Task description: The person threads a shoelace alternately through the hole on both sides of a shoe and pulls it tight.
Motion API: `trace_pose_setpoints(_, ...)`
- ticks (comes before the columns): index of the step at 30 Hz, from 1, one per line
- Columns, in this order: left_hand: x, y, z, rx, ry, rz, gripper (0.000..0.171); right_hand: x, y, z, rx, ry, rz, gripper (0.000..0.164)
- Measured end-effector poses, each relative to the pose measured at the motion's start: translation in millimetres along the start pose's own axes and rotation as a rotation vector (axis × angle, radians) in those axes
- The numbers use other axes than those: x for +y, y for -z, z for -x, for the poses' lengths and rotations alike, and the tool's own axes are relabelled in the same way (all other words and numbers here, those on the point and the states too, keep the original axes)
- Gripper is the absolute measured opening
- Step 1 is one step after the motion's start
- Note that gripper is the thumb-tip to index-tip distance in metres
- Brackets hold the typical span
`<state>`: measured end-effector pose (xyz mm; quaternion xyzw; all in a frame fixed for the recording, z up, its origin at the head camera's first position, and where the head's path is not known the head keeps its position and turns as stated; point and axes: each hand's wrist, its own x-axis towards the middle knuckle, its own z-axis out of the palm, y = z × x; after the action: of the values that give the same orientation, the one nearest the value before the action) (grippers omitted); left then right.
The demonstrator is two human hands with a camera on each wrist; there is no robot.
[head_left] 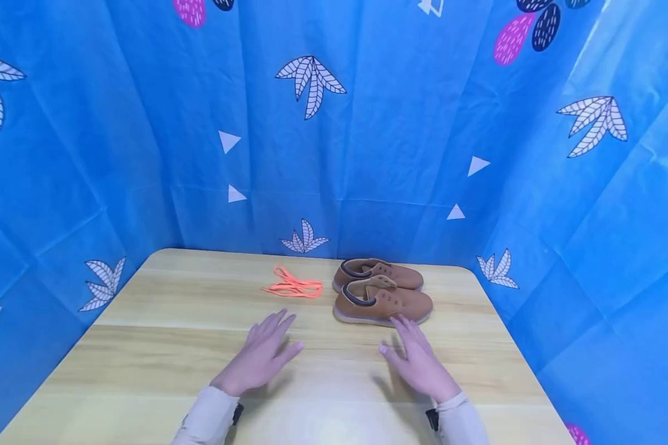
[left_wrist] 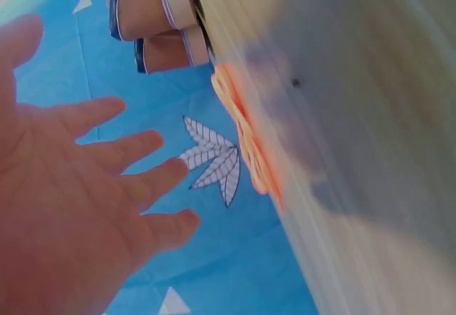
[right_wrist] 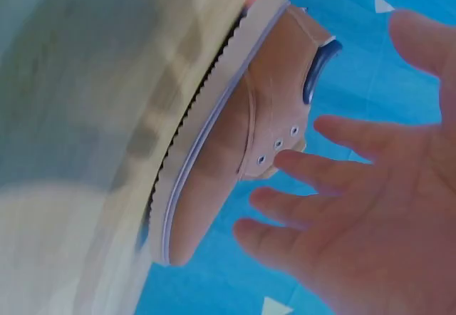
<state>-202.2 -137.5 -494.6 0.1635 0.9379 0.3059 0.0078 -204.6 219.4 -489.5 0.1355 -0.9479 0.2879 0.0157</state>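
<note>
Two brown lace-up shoes stand side by side at the back right of the table, toes to the right. The nearer shoe [head_left: 412, 303] has bare eyelets without a lace; the farther shoe [head_left: 406, 276] is partly hidden behind it. Left of them lies a looped bundle of orange shoelaces [head_left: 294, 286]. My left hand [head_left: 258, 358] hovers over the table in front of the laces, fingers spread and holding nothing. Close before the nearer shoe is my right hand [head_left: 414, 358], its fingers extended and empty; in the right wrist view that shoe [right_wrist: 228, 144] appears beyond the fingertips.
A light wooden table [head_left: 161, 334] spreads beneath both hands. Blue curtains [head_left: 401, 154] printed with leaves and triangles hang behind the table and along both sides. The sleeves are light, with a dark band at each wrist.
</note>
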Motion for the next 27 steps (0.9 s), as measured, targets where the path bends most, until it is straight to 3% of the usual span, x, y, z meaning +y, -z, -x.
trace_pose_setpoints(7, 3.7, -4.8, -25.6, -0.027, -0.012, 0.166, 0.074, 27.0, 23.8, -16.4, -0.035, -0.09, -0.125, 0.082)
trace_pose_setpoints(14, 5.6, -18.3, -57.2, -0.05, 0.013, 0.343, 0.069, 60.5, 37.3, -45.0, -0.025, -0.169, -0.111, 0.077)
trace_pose_setpoints(19, 11.3, -26.8, -80.4, -0.073, 0.044, 0.428, 0.069, 80.4, 43.5, -54.1, -0.049, -0.227, -0.12, 0.076)
trace_pose_setpoints(27, 20.2, -45.4, -110.5, -0.045, 0.133, 0.519, 0.066, 102.4, 50.4, -63.9, -0.088, -0.297, -0.36, 0.07)
